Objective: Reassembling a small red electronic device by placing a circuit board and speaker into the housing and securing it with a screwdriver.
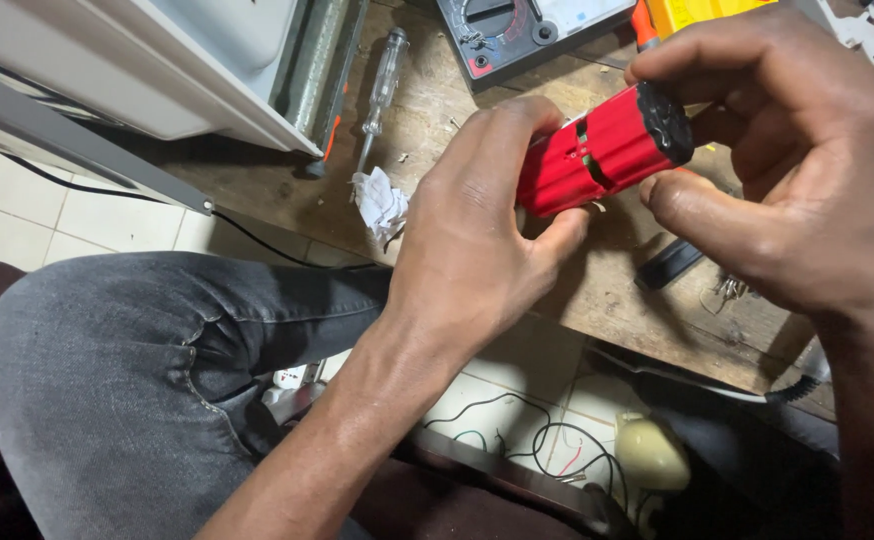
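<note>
While both hands share the load, the red cylindrical tool body (602, 152) hangs just above the desk (477, 100): the left hand (477, 230) keeps a closed grip on its near end, the right hand (787, 160) pinches its black cap (667, 122), steadying it. Beyond the red body lie a screwdriver (382, 85) and crumpled paper (379, 203).

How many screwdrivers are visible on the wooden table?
1: a clear-handled screwdriver lies on the wooden table, left of both hands. Others may be hidden behind the hands.

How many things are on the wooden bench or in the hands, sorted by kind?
Red battery pack, held by left hand and right hand: 1
Screwdriver: 1
Multimeter: 1
Crumpled paper: 1
Total: 4
</note>
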